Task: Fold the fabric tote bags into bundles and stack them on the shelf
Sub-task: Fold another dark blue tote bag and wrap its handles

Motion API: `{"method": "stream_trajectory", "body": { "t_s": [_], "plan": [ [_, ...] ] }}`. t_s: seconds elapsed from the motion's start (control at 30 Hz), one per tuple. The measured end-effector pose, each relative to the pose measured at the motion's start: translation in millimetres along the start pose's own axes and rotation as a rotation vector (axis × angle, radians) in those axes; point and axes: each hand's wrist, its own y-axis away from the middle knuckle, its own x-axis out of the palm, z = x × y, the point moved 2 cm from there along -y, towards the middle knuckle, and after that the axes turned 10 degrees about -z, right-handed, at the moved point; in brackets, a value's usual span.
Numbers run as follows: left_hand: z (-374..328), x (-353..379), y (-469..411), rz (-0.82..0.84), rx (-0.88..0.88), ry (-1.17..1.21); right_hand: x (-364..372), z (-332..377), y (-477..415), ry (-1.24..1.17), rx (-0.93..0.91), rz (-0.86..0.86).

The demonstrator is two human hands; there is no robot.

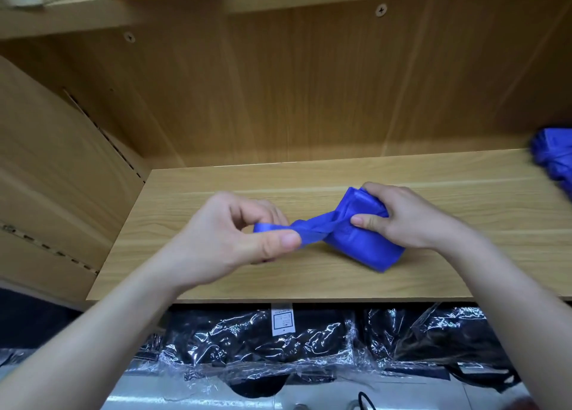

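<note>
Head view: tote bag (pixel 365 239) between both grips.

- Head cam, 1 view only: looks fwd and down into wooden shelf (pixel 309 282), close up.
- Wide angle; both forearms enter from bottom edge.

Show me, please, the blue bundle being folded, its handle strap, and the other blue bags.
blue bundle (pixel 365 245): head view, lower body.
handle strap (pixel 309 225): head view, twisted middle.
other blue bags (pixel 552 159): head view, pile's middle.
</note>
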Motion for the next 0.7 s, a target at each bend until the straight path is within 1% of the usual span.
{"method": "stream_trajectory", "body": {
  "t_s": [0.03, 0.07, 0.1, 0.13, 0.17, 0.2, 0.23, 0.33, 0.4, 0.47, 0.57, 0.63, 0.7],
  "plan": [
    [-2.7, -5.1, -0.6, 0.05, -0.075, 0.086, 0.0, 0.7, 0.9, -0.015, -0.012, 0.018],
    [-5.3, -9.6, 0.1, 0.135, -0.131, 0.146, -0.8, 0.8, 1.8, -0.028, -0.019, 0.032],
    [-8.0, -12.6, 1.1, 0.232, -0.16, 0.168, -2.3, 0.6, 2.8, -0.04, -0.023, 0.04],
    [-10.5, -14.6, 1.9, 0.283, -0.172, 0.15, -3.7, 0.5, 3.8, -0.053, -0.025, 0.043],
    [-9.8, -17.1, 1.5, 0.263, -0.183, 0.108, -4.8, 1.5, 5.1, -0.061, -0.027, 0.045],
    [-7.3, -19.7, 0.2, 0.172, -0.193, 0.074, -5.2, 3.8, 6.7, -0.056, -0.031, 0.045],
    [-3.8, -21.8, -1.8, 0.046, -0.203, 0.066, -5.0, 7.9, 9.2, -0.031, -0.046, 0.041],
    [6.4, -20.4, -6.7, -0.272, -0.296, 0.222, -1.4, 23.8, 18.3, 0.157, -0.155, 0.011],
    [12.6, -15.3, -9.2, -0.393, -0.391, 0.363, -0.8, 33.2, 24.1, 0.256, -0.225, -0.054],
    [15.2, -7.4, -10.8, -0.43, -0.437, 0.545, -1.0, 41.4, 30.7, 0.34, -0.279, -0.088],
    [17.7, 2.7, -11.1, -0.37, -0.441, 0.847, 11.5, 56.5, 41.0, 0.475, -0.442, -0.043],
    [17.6, 6.9, -8.7, -0.289, -0.398, 0.921, 14.9, 62.6, 45.1, 0.521, -0.493, -0.013],
    [15.9, 12.3, -6.6, -0.175, -0.354, 0.9, 10.9, 65.9, 43.0, 0.58, -0.521, 0.013]
  ]
}}
